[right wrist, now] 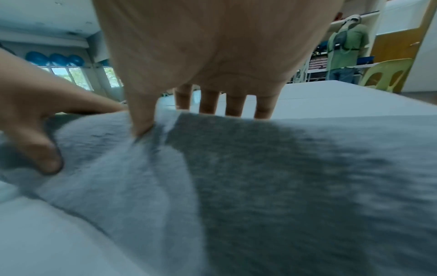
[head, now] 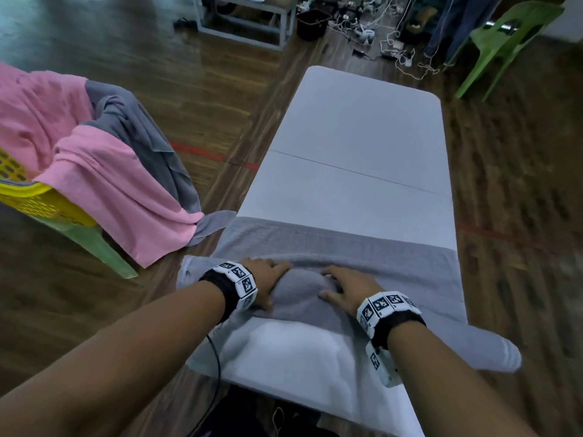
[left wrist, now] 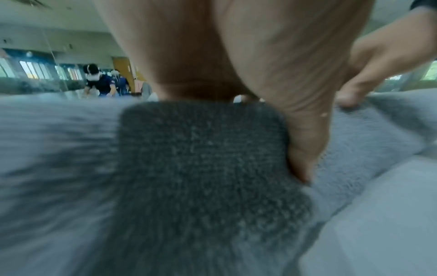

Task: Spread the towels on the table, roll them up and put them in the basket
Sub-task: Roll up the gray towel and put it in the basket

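Grey towel lies across the near end of the table, its near part bunched into a thick fold at the middle, its ends hanging off both long sides of the table. Left hand is on that fold, thumb tucked down its near side and fingers over the top, so it grips the bulge; the left wrist view shows the thumb pressed against dark terry with the fingers hidden behind it. Right hand sits just beside it on the same fold, thumb on the near face, fingers draped over the far side. In the right wrist view four fingers drop behind the fold's crest while the thumb digs into the cloth: it too holds the towel. The two hands are near each other, a hump of towel between them.

Left of the table, a yellow basket rests on a green chair, with a pink towel and another grey one draped over it, hanging toward the floor. Beyond the table's far right corner stands a second green chair. Beyond its far end, cables lie tangled.
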